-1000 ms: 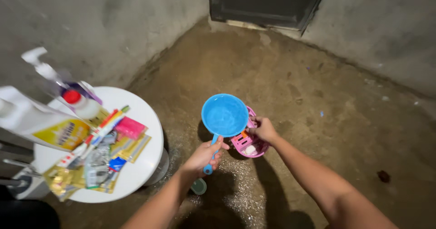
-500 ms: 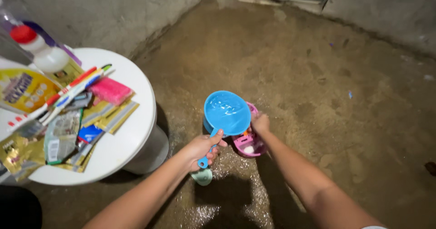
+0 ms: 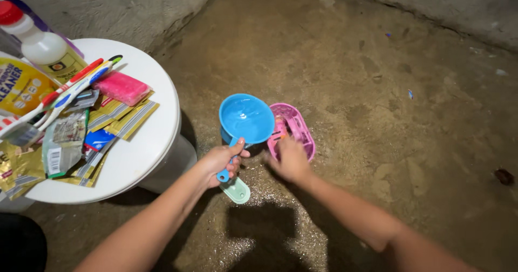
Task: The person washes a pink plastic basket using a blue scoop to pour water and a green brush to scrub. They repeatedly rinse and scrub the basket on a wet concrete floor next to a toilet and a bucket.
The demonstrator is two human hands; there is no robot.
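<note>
**Dipper in left hand, right hand at pink basket, floor wet**

Left hand (image 3: 220, 161): grip closed round the handle of the blue dipper (image 3: 246, 119), bowl level and filled with water, held above the floor. Right hand (image 3: 291, 160): blurred, at the near end of the pink basket (image 3: 294, 126); cannot tell whether the grip has hold of it or just touches it. Basket is tipped up on the concrete floor (image 3: 377, 88), just right of the dipper bowl, the two nearly touching.

Around them:
- pale green lid-like piece (image 3: 237, 190) on the floor right under the dipper handle, partly covered by the left hand
- wet shiny patch of floor below both hands
- round white desk (image 3: 145, 142) close on the left, its edge near the left forearm
- on the desk: pink sponge (image 3: 123, 87), toothbrushes (image 3: 75, 91), gold sachets (image 3: 121, 120), white bottle with red cap (image 3: 40, 43)
- dark speck (image 3: 504, 176) on the floor far right, well apart
</note>
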